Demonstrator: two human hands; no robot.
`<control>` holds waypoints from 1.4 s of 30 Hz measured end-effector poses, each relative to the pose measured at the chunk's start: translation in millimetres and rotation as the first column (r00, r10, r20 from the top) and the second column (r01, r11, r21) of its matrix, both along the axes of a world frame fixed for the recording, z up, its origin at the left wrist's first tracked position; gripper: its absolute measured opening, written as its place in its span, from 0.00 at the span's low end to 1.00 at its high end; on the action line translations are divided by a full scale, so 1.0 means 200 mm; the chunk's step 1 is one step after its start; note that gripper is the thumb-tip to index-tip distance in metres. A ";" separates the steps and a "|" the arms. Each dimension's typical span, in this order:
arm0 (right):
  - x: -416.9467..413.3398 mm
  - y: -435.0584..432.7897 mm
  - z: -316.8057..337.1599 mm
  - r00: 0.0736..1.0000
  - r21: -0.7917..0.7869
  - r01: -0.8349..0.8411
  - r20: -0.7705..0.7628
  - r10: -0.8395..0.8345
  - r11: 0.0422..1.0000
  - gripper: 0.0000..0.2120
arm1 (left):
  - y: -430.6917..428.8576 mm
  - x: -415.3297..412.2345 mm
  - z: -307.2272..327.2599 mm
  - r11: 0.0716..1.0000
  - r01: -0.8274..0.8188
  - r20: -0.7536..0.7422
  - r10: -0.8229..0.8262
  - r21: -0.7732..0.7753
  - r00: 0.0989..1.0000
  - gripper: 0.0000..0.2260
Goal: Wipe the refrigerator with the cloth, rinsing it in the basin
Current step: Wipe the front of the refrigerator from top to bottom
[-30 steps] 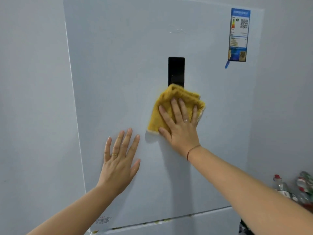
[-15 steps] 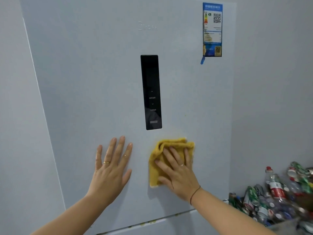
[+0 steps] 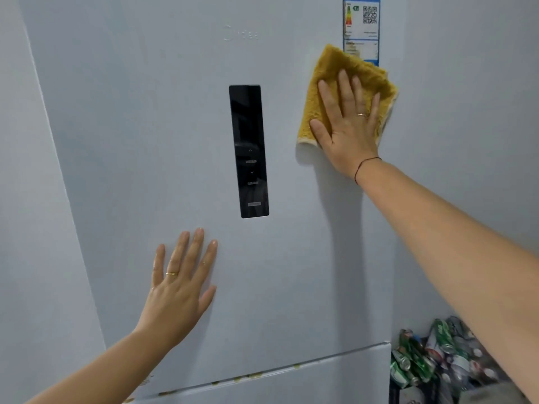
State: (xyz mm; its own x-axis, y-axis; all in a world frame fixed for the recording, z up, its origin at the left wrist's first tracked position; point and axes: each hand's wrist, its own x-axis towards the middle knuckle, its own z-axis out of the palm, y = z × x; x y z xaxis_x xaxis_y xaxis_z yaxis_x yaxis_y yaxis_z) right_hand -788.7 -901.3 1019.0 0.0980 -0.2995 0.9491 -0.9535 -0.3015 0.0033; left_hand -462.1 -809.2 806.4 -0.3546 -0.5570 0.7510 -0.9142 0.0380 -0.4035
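— What fills the head view?

— A pale, smooth refrigerator door [image 3: 145, 141], nearly edge to edge. A glossy black control panel [image 3: 249, 150] stands upright in the middle. An energy label [image 3: 361, 27] is stuck at the upper right.

— And the cloth?

— The yellow cloth [image 3: 335, 71] lies folded at the upper right of the frame. Its top corner overlaps the label's bottom edge. The right hand [image 3: 347, 126] presses it flat against the door, fingers straight and slightly apart.

— The other hand?

— The left hand [image 3: 178, 290] lies flat on the bare door at lower centre, fingers spread wide, holding nothing.

— The room?

— A grey wall [image 3: 26, 228] flanks the fridge on the left. A seam [image 3: 262, 374] dotted with yellowish marks runs above the lower door [image 3: 291, 386]. Crushed cans and bottles [image 3: 431, 363] are heaped at the lower right.
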 end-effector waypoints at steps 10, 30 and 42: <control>-0.08 -0.01 -0.98 1.000 0.089 -0.008 0.021 0.006 0.996 0.28 | 0.00 0.00 -0.01 1.000 0.001 -0.024 -0.001 -0.020 1.000 0.30; -0.30 0.01 -0.84 0.999 0.209 0.007 0.048 -0.017 0.978 0.31 | 0.05 0.12 -0.05 0.995 -0.048 -0.008 0.048 -0.087 0.999 0.31; -0.17 0.02 -1.21 0.993 0.157 -0.028 0.116 0.010 0.987 0.29 | 0.11 0.28 -0.37 0.988 -0.132 -0.157 0.118 -0.080 0.981 0.31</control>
State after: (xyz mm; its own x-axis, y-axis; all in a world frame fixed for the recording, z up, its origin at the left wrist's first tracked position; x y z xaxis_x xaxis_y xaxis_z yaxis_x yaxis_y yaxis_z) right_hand -823.2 -897.9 776.9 -0.0012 -0.4455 0.8953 -0.9388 -0.3079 -0.1544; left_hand -406.3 -788.2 732.7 -0.1653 -0.5178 0.8394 -0.9600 -0.1105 -0.2572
